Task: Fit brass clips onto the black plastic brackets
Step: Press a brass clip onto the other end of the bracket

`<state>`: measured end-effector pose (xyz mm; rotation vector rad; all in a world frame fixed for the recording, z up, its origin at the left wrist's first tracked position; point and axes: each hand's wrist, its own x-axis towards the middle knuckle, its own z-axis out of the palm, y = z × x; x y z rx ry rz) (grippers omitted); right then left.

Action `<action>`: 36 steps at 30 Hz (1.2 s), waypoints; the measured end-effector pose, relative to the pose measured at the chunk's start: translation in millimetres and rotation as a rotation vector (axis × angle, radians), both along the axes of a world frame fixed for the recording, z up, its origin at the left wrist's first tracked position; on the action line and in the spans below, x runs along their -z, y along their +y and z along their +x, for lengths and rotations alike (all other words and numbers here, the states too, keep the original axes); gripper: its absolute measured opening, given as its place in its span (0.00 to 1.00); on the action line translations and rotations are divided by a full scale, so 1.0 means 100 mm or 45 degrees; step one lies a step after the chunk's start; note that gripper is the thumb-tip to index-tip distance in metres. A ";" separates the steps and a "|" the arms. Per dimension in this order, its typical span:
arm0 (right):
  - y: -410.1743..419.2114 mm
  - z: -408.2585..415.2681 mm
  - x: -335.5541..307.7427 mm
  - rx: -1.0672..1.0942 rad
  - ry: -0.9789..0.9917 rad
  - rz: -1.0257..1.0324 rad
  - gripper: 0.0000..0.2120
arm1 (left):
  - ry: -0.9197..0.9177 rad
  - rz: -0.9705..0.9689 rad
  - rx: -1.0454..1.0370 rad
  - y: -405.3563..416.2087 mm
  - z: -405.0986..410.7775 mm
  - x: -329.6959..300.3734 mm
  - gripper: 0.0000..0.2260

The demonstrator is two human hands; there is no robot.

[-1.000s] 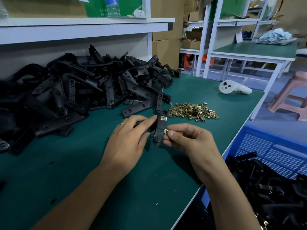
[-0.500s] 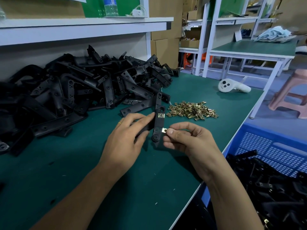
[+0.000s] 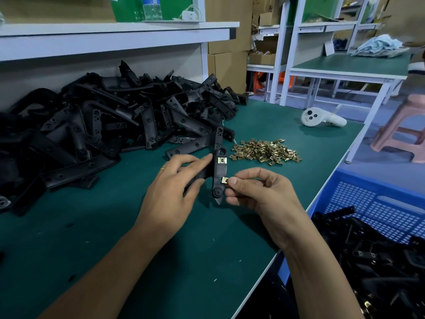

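Observation:
My left hand (image 3: 171,192) grips a black plastic bracket (image 3: 218,173) and holds it just above the green table. One brass clip (image 3: 222,160) sits on the bracket's upper part. My right hand (image 3: 257,192) pinches a second brass clip (image 3: 225,180) between thumb and forefinger, against the bracket's right edge lower down. A heap of loose brass clips (image 3: 265,150) lies on the table behind the hands. A big pile of black brackets (image 3: 110,120) covers the table's left and back.
A white handheld controller (image 3: 322,117) lies at the table's far right. A blue plastic crate (image 3: 377,217) holding black brackets stands beside the table's right edge. A white shelf (image 3: 115,33) overhangs the back. A pink stool (image 3: 404,130) stands on the floor.
Both hands have stayed nearly in place with the bracket. The clip in my right hand has stayed pressed at the bracket's right edge.

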<state>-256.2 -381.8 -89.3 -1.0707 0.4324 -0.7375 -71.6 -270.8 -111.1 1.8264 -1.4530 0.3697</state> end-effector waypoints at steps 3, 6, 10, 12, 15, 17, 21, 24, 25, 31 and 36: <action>-0.01 0.00 0.00 -0.016 -0.011 0.001 0.15 | 0.059 -0.032 0.005 -0.01 0.03 0.01 0.24; -0.01 0.01 0.02 -0.018 -0.029 0.004 0.15 | 0.104 0.020 -0.023 -0.01 0.02 -0.01 0.25; -0.02 0.01 0.03 -0.030 -0.040 -0.009 0.14 | 0.115 0.054 0.004 -0.02 0.05 0.02 0.29; -0.02 0.01 0.03 -0.035 -0.034 -0.021 0.15 | 0.100 0.067 -0.013 -0.02 0.06 0.02 0.29; -0.01 0.02 0.03 -0.038 -0.025 -0.043 0.16 | 0.057 0.102 -0.030 -0.01 0.03 0.01 0.27; -0.01 0.02 0.04 -0.034 -0.022 -0.050 0.15 | 0.041 0.107 -0.038 0.00 0.02 0.00 0.26; -0.02 0.01 0.05 -0.030 -0.026 -0.048 0.13 | 0.074 0.102 -0.058 0.01 0.02 -0.01 0.26; -0.02 0.01 0.05 -0.031 -0.027 -0.055 0.13 | 0.096 0.117 -0.052 0.02 0.00 -0.02 0.26; -0.02 0.01 0.05 -0.035 -0.026 -0.061 0.12 | 0.098 0.123 -0.048 0.02 0.00 -0.02 0.26; 0.01 0.01 0.01 -0.051 -0.001 -0.089 0.14 | 0.085 0.140 -0.033 0.03 -0.03 -0.02 0.25; 0.02 0.01 0.01 -0.067 0.023 -0.103 0.12 | 0.023 0.145 -0.047 0.03 -0.05 -0.03 0.27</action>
